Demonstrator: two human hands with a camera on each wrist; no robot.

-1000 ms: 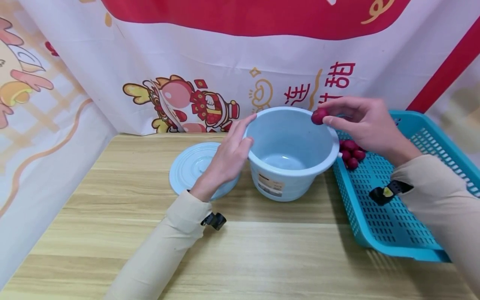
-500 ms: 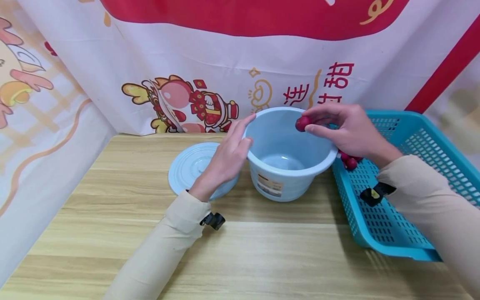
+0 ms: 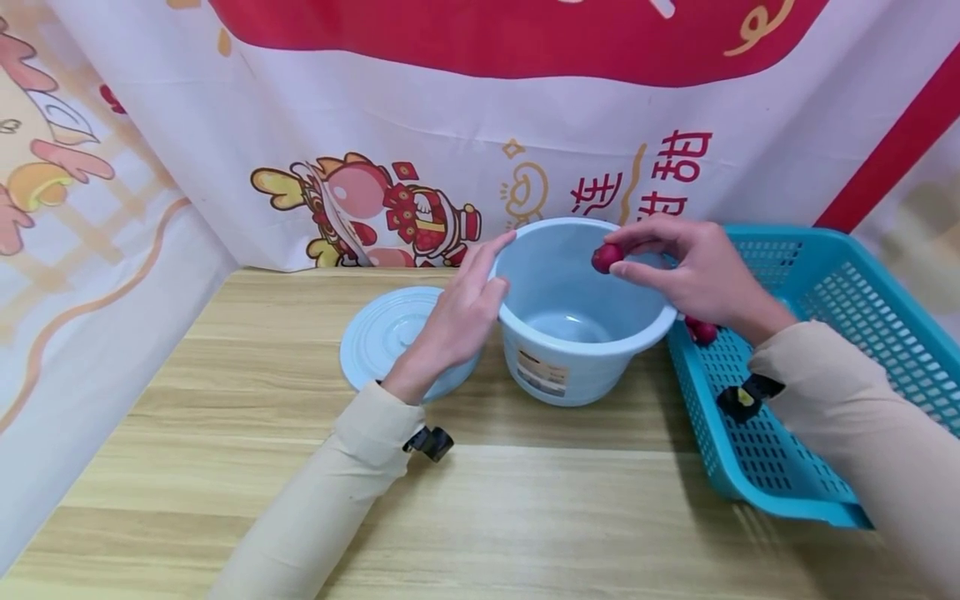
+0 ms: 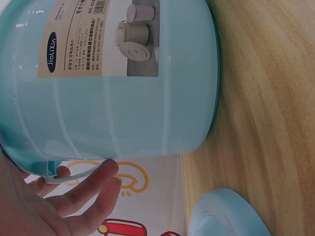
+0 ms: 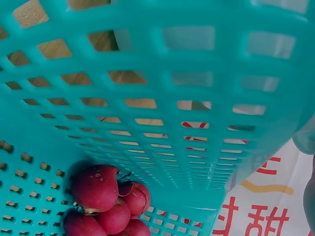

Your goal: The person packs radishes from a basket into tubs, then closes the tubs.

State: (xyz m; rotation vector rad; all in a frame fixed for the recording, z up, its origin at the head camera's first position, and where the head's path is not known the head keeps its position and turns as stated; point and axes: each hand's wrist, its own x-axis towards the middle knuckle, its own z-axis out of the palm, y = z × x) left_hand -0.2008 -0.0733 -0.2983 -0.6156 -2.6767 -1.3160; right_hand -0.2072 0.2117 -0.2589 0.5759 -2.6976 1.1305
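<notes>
A light-blue plastic bucket (image 3: 577, 371) stands upright on the table, open at the top. My left hand (image 3: 465, 312) holds its left rim; in the left wrist view, fingers (image 4: 101, 182) lie against the outer wall beside the bucket's thin handle (image 4: 74, 177). Between thumb and fingertips, my right hand (image 3: 693, 267) pinches a red radish (image 3: 607, 257) over the bucket's mouth, inside the rim's right part. The visible bucket floor holds nothing. Several more radishes (image 5: 96, 189) lie in a teal basket (image 3: 727, 475), partly hidden by my right arm in the head view.
A round light-blue lid (image 3: 382, 333) lies on the wooden table (image 3: 525, 517) left of the bucket, partly under my left forearm. The basket's perforated wall stands close to the bucket's right side. A printed cloth (image 3: 450, 117) hangs behind.
My right hand has carried the radish left and slightly down, from the bucket's right rim to over its opening, then nearly paused. The left hand stays on the rim.
</notes>
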